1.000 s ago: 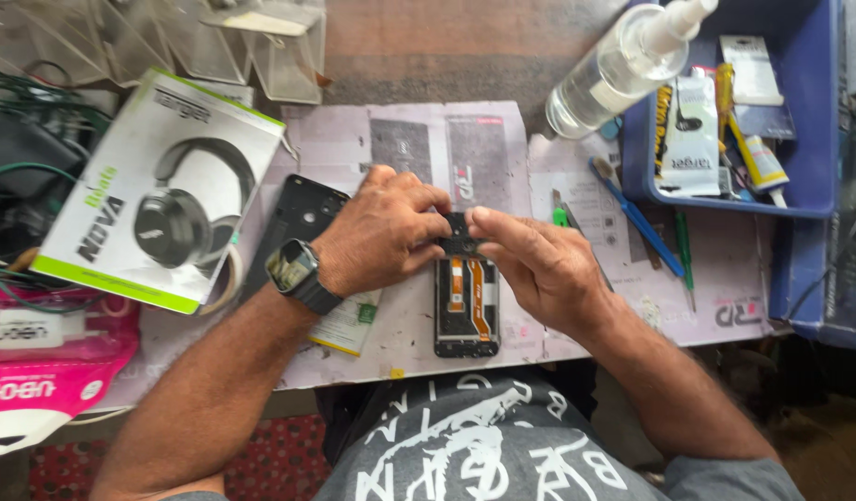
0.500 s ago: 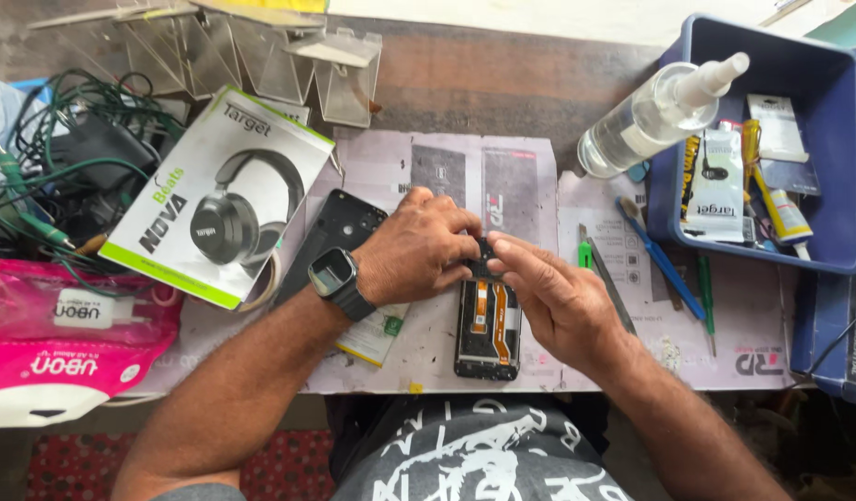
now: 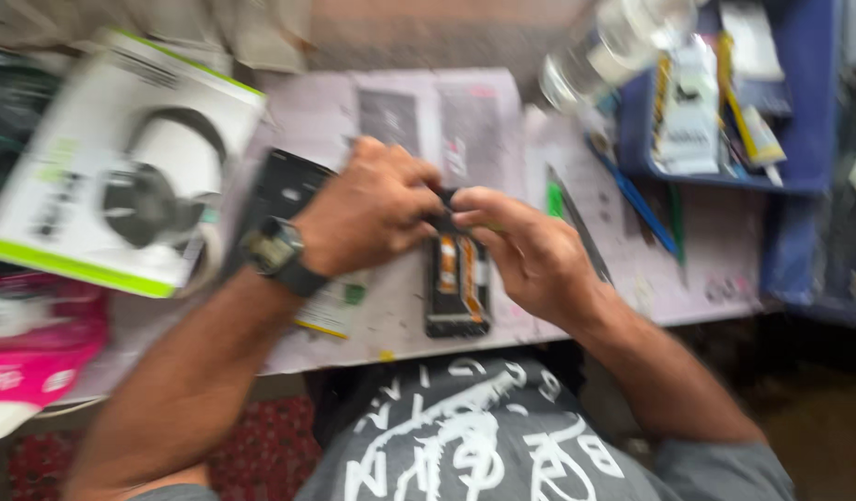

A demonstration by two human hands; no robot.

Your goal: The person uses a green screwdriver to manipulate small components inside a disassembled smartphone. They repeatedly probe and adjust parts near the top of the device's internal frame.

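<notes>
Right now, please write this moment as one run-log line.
left hand on opened phone top | right hand pinching same end | headphone box left | picture blurred

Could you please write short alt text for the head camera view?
Blurred view looking down: the left hand and right hand meet at the top of an opened phone on a paper-covered table, with a headphone box left and a blue tray right.

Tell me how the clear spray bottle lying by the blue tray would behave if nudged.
The spray bottle lies on its side and looks round, so it would probably roll. Clear plastic suggests it is fairly light. The blue tray beside it may stop it.
</notes>
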